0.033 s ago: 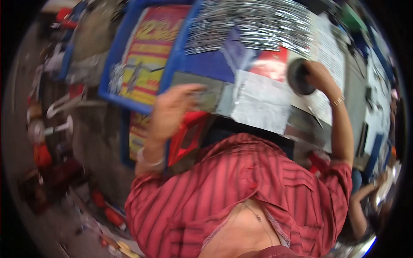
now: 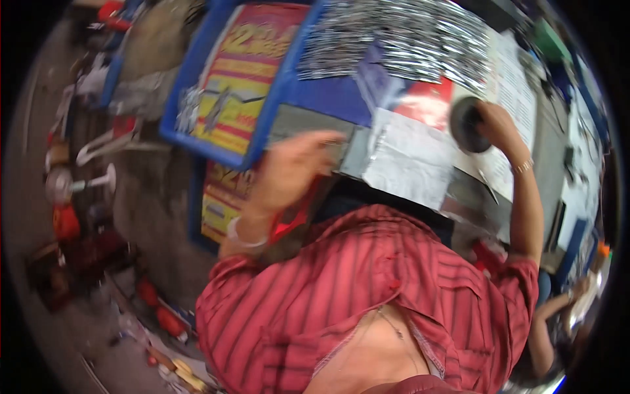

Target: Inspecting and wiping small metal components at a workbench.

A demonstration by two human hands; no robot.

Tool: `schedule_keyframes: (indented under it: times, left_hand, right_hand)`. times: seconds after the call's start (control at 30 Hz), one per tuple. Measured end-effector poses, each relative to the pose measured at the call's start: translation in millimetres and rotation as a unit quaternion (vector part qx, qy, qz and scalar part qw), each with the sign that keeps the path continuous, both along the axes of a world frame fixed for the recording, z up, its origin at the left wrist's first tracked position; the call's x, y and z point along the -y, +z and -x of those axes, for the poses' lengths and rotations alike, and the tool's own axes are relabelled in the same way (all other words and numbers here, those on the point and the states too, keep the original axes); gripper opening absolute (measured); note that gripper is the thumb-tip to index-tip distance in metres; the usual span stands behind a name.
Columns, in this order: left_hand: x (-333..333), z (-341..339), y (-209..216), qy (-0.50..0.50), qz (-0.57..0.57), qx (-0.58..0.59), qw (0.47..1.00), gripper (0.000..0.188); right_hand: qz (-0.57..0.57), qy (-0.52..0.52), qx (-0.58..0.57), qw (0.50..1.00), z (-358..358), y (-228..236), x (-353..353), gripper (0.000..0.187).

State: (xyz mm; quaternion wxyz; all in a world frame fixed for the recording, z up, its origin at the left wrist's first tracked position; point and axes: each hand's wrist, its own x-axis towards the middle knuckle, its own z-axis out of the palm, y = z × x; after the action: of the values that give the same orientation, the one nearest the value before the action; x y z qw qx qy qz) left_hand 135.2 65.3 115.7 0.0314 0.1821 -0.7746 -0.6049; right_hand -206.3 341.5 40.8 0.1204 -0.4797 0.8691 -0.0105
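Note:
My right hand (image 2: 502, 131) is at a dark round dish (image 2: 467, 123) on the right of the bench, its bent fingers over the dish's right side. Whatever the fingertips pinch is hidden. My left hand (image 2: 298, 171), slightly blurred, hovers by the bench's front edge with fingers stretched to the right and nothing visible in it. Between the hands lies a crumpled white sheet (image 2: 410, 157), with a red-and-white piece (image 2: 425, 98) just behind it. A thin pointed tool (image 2: 487, 187) rests in front of the dish.
Thin silvery strips (image 2: 400, 43) lie in a dense layer at the back, beyond a blue sheet (image 2: 321, 98). A blue tray (image 2: 252, 141) lined with a printed sheet stands on the left. A printed page (image 2: 515, 85) lies at the right. Another person's arm (image 2: 543, 328) shows at lower right.
My left hand has moved right, toward the white sheet. The right hand stays at the dish. The whole view has shifted slightly.

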Motion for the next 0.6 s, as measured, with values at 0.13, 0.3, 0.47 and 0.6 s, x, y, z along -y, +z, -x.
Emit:
schedule_keyframes:
  times: [0.13, 0.3, 0.47, 0.6]
  left_hand:
    - [-45, 14, -26, -0.058, -0.191, -0.038, 0.979, 0.029]
    - [-65, 22, -44, -0.058, -0.244, -0.052, 0.967, 0.02]
    - [-74, 22, -40, -0.046, -0.2, -0.076, 0.976, 0.013]
    - [-82, 22, -38, 0.0, -0.176, -0.116, 0.978, 0.009]
  right_hand:
    - [0.209, -0.137, 0.221, 0.943, -44, 17, -6, 0.016]
    - [0.452, -0.239, 0.468, 0.72, -148, 36, 7, 0.027]
    - [0.464, -0.209, 0.586, 0.63, -197, 55, 36, 0.01]
    - [0.47, -0.161, 0.644, 0.582, -204, 54, 42, 0.014]
